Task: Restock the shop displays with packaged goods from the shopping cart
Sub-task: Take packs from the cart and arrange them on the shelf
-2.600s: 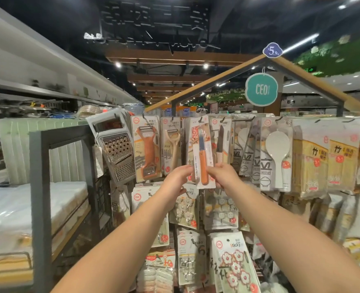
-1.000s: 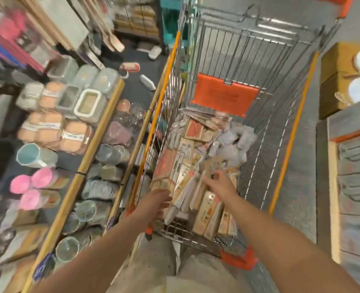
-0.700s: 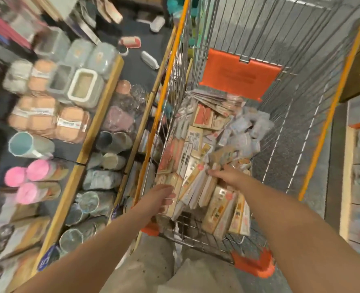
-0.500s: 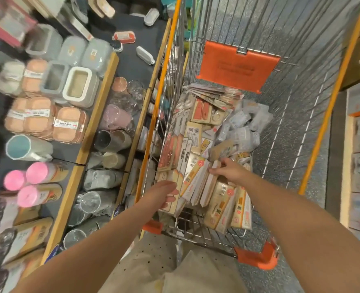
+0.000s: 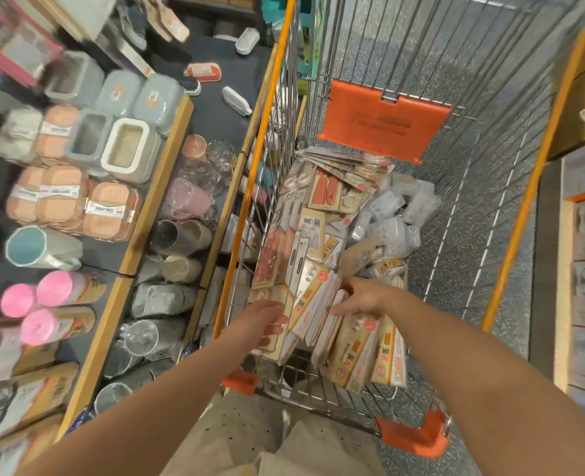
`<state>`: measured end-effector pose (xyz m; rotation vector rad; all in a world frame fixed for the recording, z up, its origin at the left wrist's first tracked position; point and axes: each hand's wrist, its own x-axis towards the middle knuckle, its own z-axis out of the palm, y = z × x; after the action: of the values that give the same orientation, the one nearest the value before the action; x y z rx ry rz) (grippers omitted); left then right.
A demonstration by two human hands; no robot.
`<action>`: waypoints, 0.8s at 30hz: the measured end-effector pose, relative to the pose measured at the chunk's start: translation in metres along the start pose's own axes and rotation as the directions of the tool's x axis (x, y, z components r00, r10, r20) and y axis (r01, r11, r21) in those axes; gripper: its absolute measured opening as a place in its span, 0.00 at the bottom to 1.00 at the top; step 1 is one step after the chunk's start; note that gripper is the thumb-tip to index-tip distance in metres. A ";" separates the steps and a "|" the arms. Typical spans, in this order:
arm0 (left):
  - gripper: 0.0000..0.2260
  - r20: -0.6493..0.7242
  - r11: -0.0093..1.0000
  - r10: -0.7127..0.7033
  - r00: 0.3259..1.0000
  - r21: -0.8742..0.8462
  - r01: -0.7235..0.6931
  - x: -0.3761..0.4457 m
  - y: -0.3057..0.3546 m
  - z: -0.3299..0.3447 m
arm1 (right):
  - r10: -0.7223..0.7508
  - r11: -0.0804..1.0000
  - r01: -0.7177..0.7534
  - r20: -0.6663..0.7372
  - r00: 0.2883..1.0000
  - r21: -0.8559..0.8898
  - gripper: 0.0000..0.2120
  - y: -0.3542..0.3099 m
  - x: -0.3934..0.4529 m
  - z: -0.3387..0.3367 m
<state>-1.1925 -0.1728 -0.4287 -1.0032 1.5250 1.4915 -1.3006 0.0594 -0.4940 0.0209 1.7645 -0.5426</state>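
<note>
While both hands reach down into the cart, this is how things lie:

Shopping cart (image 5: 380, 53): a wire basket with orange rails and an orange flap (image 5: 383, 127) hanging on its far wall; it stands on a speckled floor, close beside a low shelf on the left.

Packaged goods (image 5: 322, 242): a heap of flat carded packs fills the near left part of the basket, most standing on edge and leaning; clear plastic bags (image 5: 394, 214) lie behind them to the right.

Left hand (image 5: 267, 321): at the near left corner of the basket, fingers curled round the edge of a flat card pack (image 5: 272, 347) standing against the cart's side wall; how tight the hold is cannot be told.

Right hand (image 5: 361, 297): palm down over the middle of the heap, fingers spread and fairly straight, fingertips touching the tops of the white upright packs (image 5: 318, 304); it has hold of nothing that shows.

Yellow packs (image 5: 363, 352): a row leaning on edge just below the right hand, near the basket's front wall.

Shelf (image 5: 167, 173): wood-edged, carrying peach soap boxes (image 5: 109, 211), grey lidded containers (image 5: 88, 135), cups (image 5: 181, 235) and pink-capped tubes (image 5: 50, 286).

Person: pale trousers (image 5: 236, 438) show at the bottom, between the forearms.
</note>
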 end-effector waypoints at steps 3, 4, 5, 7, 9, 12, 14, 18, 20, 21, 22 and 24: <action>0.10 -0.005 1.000 0.005 1.000 0.004 -0.005 0.000 -0.003 0.000 | -0.009 0.998 0.008 -0.014 1.000 -0.065 0.40 -0.002 0.001 0.003; 0.10 -0.005 1.000 0.009 1.000 -0.001 -0.009 0.001 -0.003 -0.001 | -0.014 0.999 0.013 -0.024 1.000 -0.047 0.40 -0.002 0.003 0.003; 0.10 -0.003 1.000 0.011 1.000 -0.007 -0.011 0.002 -0.003 -0.002 | -0.014 0.999 0.012 -0.030 0.999 -0.046 0.40 -0.004 0.001 0.004; 0.10 -0.001 1.000 0.018 1.000 -0.017 -0.018 0.000 -0.002 -0.003 | -0.018 0.984 0.000 -0.099 0.995 -0.176 0.40 -0.003 -0.001 0.007; 0.10 0.007 1.000 0.021 1.000 -0.017 -0.021 -0.002 -0.002 -0.004 | -0.056 0.931 -0.045 -0.265 0.963 -0.363 0.34 0.002 -0.010 0.015; 0.11 0.024 1.000 0.021 0.999 -0.018 -0.021 -0.004 -0.004 -0.004 | -0.079 0.912 -0.116 -0.444 0.892 -0.394 0.22 0.016 -0.031 0.028; 0.12 0.008 1.000 0.003 1.000 -0.015 -0.003 -0.004 -0.003 -0.003 | -0.022 0.896 -0.173 -0.431 0.902 -0.408 0.26 0.023 -0.042 0.037; 0.11 0.023 1.000 -0.005 1.000 0.024 0.004 -0.006 0.004 0.006 | 0.085 0.943 -0.191 -0.355 0.931 -0.274 0.28 0.031 -0.045 0.044; 0.13 0.049 0.999 -0.007 0.999 0.037 0.005 -0.009 0.009 0.009 | 0.081 0.986 -0.123 -0.313 0.946 -0.116 0.24 0.029 -0.052 0.038; 0.14 0.057 0.999 -0.004 0.998 0.047 0.001 -0.010 0.011 0.010 | 0.072 0.996 -0.082 -0.303 0.950 -0.018 0.20 0.027 -0.060 0.034; 0.14 0.067 0.999 -0.003 0.998 0.049 0.000 -0.013 0.013 0.013 | 0.063 0.995 -0.036 -0.294 0.954 0.096 0.16 0.027 -0.069 0.031; 0.14 0.089 0.999 0.019 0.996 0.044 -0.023 -0.014 0.015 0.018 | 0.057 0.958 0.026 -0.278 0.959 0.286 0.10 0.028 -0.088 0.024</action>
<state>-1.2010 -0.1544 -0.4102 -0.8861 1.5037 1.4894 -1.2463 0.0993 -0.4260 0.3315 1.9463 -0.8138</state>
